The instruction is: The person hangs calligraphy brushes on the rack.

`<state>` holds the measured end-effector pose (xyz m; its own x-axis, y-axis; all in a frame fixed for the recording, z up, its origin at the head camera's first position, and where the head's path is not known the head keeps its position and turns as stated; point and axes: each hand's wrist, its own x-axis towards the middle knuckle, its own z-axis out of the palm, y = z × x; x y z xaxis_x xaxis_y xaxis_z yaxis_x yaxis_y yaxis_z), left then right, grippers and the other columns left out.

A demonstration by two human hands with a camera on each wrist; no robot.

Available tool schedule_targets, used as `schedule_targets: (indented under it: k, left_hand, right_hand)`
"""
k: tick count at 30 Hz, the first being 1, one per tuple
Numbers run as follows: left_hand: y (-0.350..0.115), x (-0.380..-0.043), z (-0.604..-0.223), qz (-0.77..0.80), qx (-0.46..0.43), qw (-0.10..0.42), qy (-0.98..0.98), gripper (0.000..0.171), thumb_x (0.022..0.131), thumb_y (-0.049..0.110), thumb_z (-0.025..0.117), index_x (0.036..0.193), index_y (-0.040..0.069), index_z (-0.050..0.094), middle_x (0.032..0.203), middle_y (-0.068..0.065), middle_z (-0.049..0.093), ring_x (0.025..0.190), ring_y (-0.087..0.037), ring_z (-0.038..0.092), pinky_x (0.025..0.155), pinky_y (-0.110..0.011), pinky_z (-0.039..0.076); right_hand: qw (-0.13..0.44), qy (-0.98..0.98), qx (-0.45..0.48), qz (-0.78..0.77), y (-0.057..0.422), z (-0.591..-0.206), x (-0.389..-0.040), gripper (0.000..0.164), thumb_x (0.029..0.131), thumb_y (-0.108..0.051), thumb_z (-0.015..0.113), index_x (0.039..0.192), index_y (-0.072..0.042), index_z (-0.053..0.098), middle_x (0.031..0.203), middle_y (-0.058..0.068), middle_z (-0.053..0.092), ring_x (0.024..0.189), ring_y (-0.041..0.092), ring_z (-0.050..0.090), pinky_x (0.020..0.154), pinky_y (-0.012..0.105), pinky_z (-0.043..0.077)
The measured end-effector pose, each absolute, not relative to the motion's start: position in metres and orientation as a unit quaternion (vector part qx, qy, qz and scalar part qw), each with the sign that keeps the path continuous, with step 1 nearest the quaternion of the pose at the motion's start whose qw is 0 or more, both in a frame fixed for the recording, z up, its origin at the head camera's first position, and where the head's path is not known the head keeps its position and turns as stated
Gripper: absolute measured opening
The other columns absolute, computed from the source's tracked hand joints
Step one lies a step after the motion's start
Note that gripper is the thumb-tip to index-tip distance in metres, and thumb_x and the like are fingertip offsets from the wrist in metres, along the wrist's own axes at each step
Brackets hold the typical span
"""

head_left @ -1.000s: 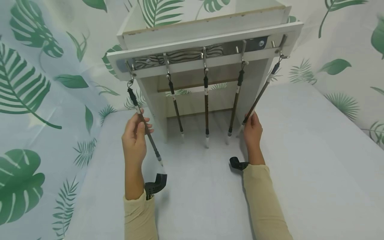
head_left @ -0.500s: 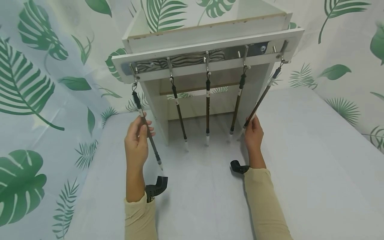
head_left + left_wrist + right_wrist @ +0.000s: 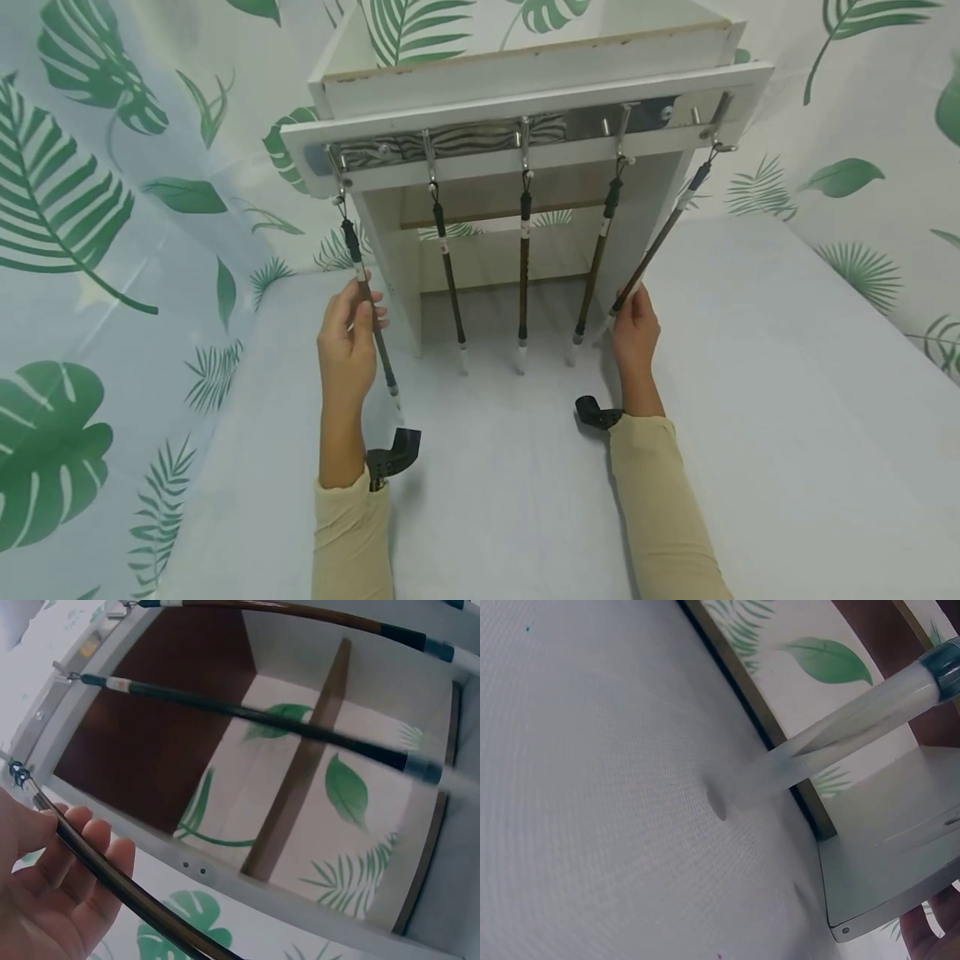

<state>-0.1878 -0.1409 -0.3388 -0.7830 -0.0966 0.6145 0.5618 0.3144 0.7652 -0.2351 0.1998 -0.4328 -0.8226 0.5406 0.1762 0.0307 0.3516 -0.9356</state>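
Observation:
Capped brushes, brown-handled with black ends and cord loops, hang in a row from metal hooks. Leftmost is a brush that my left hand pinches by its upper handle; in the left wrist view the thumb lies along the brush with the fingers spread behind it. My right hand has its fingertips at the lower part of the rightmost brush. A clear cap crosses the right wrist view, fingers showing in the corner. Untouched between the hands hang the left-of-middle brush, middle brush and right-of-middle brush.
The hook rail runs along the front of a white cabinet, whose side panels stand behind the brushes. A white cloth covers the surface below. Leaf-patterned sheeting forms the backdrop.
The head view has shifted a little. The leftmost brush's lower end has swung slightly left, so it hangs less slanted, still in my left hand. My right hand has hardly moved.

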Motion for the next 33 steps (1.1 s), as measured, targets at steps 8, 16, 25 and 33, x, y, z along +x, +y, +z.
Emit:
schedule_targets:
  k: [8, 16, 25, 33]
  left_hand:
    - [-0.143, -0.193, -0.344, -0.59, -0.139, 0.277, -0.746, 0.032, 0.099, 0.004, 0.044, 0.124, -0.015, 0.048, 0.104, -0.031, 0.058, 0.085, 0.01, 0.057, 0.082, -0.009, 0.05]
    - [-0.145, -0.202, -0.354, -0.581, -0.12, 0.269, -0.759, 0.025, 0.097, 0.006, 0.051, 0.114, -0.012, 0.056, 0.105, -0.026, 0.06, 0.084, 0.006, 0.056, 0.081, -0.01, 0.049]
    - [-0.142, -0.206, -0.361, -0.575, -0.087, 0.242, -0.777, 0.027, 0.096, 0.012, 0.054, 0.114, -0.007, 0.058, 0.106, -0.022, 0.065, 0.089, 0.001, 0.06, 0.081, -0.01, 0.049]
    - [-0.143, -0.209, -0.365, -0.556, -0.077, 0.227, -0.796, 0.027, 0.096, 0.013, 0.054, 0.115, -0.006, 0.059, 0.109, -0.02, 0.066, 0.098, -0.031, 0.065, 0.085, -0.021, 0.053]
  right_hand:
    - [0.229, -0.787, -0.186, 0.541, 0.198, -0.432, -0.237, 0.034, 0.103, -0.022, 0.035, 0.13, -0.011, 0.052, 0.129, 0.013, 0.059, 0.114, 0.023, 0.054, 0.095, 0.039, 0.046]
    - [0.241, -0.795, -0.191, 0.523, 0.197, -0.431, -0.236, 0.029, 0.104, -0.022, 0.033, 0.116, -0.006, 0.054, 0.112, 0.012, 0.061, 0.094, 0.012, 0.048, 0.078, 0.021, 0.038]
    - [0.233, -0.794, -0.189, 0.529, 0.199, -0.43, -0.236, 0.03, 0.103, -0.021, 0.034, 0.122, -0.008, 0.054, 0.12, 0.012, 0.062, 0.099, 0.014, 0.05, 0.08, 0.022, 0.039]
    - [0.231, -0.787, -0.188, 0.54, 0.198, -0.43, -0.237, 0.029, 0.103, -0.017, 0.034, 0.122, -0.006, 0.053, 0.126, 0.014, 0.06, 0.109, 0.022, 0.053, 0.092, 0.037, 0.045]
